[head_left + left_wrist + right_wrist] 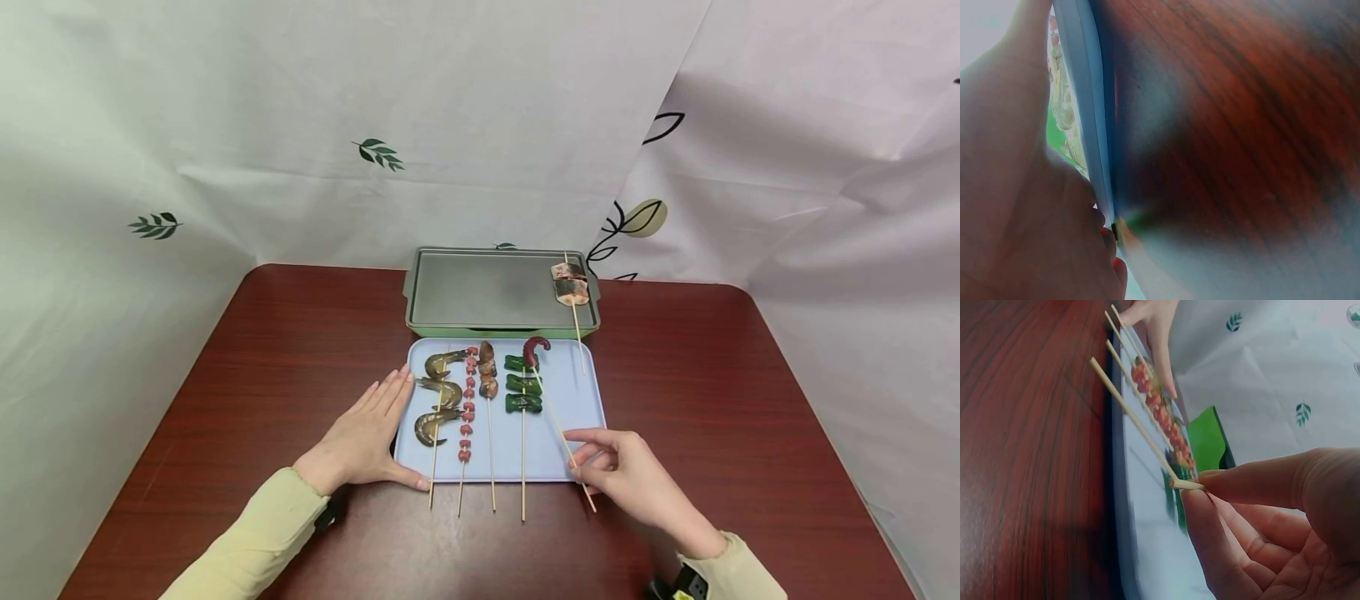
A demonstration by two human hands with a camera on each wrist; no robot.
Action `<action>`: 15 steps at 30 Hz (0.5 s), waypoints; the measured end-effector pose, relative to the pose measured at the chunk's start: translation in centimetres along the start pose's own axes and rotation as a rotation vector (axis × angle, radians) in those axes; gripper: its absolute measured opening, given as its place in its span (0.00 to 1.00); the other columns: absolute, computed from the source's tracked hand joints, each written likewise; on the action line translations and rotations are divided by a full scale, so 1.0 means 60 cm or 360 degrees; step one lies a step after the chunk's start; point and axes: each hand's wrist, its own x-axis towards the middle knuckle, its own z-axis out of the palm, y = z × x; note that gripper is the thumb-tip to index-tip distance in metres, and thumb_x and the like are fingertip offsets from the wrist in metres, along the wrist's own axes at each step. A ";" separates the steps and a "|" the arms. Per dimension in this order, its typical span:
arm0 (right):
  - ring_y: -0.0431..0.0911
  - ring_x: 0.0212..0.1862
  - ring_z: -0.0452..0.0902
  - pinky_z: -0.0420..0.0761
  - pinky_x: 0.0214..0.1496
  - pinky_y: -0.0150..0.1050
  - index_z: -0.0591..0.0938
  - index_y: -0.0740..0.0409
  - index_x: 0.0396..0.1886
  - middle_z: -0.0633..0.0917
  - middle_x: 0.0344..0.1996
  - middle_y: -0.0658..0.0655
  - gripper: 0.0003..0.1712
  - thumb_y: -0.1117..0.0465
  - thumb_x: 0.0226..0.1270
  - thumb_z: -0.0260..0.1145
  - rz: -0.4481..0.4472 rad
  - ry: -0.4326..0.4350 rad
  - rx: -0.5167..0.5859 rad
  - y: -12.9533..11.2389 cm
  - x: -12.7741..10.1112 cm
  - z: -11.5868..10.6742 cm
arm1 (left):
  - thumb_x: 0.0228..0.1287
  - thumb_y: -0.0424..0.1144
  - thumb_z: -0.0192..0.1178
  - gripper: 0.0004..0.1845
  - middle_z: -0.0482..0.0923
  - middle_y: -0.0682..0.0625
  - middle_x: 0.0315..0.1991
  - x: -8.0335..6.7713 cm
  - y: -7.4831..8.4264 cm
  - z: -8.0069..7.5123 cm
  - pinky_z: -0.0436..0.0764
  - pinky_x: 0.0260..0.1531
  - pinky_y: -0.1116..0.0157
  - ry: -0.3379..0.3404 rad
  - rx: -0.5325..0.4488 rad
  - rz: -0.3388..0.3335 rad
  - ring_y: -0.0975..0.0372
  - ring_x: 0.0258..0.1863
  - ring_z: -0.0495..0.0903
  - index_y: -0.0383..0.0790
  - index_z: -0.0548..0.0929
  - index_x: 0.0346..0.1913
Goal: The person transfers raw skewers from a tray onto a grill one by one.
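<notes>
My right hand (626, 467) pinches the lower part of a skewer (535, 354) topped with a dark red, curled tentacle. The tentacle end overlaps the green pepper skewer (523, 403) on the light blue tray (577, 408). In the right wrist view, the stick's cut end (1186, 485) shows between thumb and forefinger. My left hand (367, 437) lies along the tray's left edge, fingers straight, thumb stretched to the front corner. Beside it on the tray are a shrimp skewer (444, 394), a skewer of small red pieces (468, 407) and one of brown pieces (488, 387).
Behind the tray stands a grey griddle pan (480, 292) with a green base. A skewer of thick fish chunks (572, 290) lies at its right side, its stick reaching over the tray. The dark red wooden table (697, 375) backs onto a white patterned cloth (465, 167).
</notes>
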 end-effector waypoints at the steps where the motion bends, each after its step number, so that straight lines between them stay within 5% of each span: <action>1: 0.44 0.24 0.84 0.84 0.27 0.38 0.81 0.73 0.59 0.86 0.31 0.55 0.25 0.77 0.59 0.68 -0.0006 -0.0004 -0.0018 -0.001 0.000 0.002 | 0.33 0.89 0.59 0.82 0.47 0.32 0.79 0.000 0.000 0.000 0.54 0.74 0.48 0.0000 0.0000 -0.0001 0.44 0.78 0.49 0.24 0.52 0.78; 15: 0.38 0.27 0.81 0.81 0.28 0.34 0.85 0.66 0.56 0.86 0.30 0.46 0.23 0.77 0.60 0.65 -0.0205 -0.0012 -0.0231 -0.047 0.021 0.011 | 0.32 0.89 0.58 0.82 0.47 0.33 0.79 0.001 -0.002 0.002 0.54 0.74 0.48 0.0000 -0.0001 -0.0002 0.44 0.78 0.48 0.24 0.52 0.78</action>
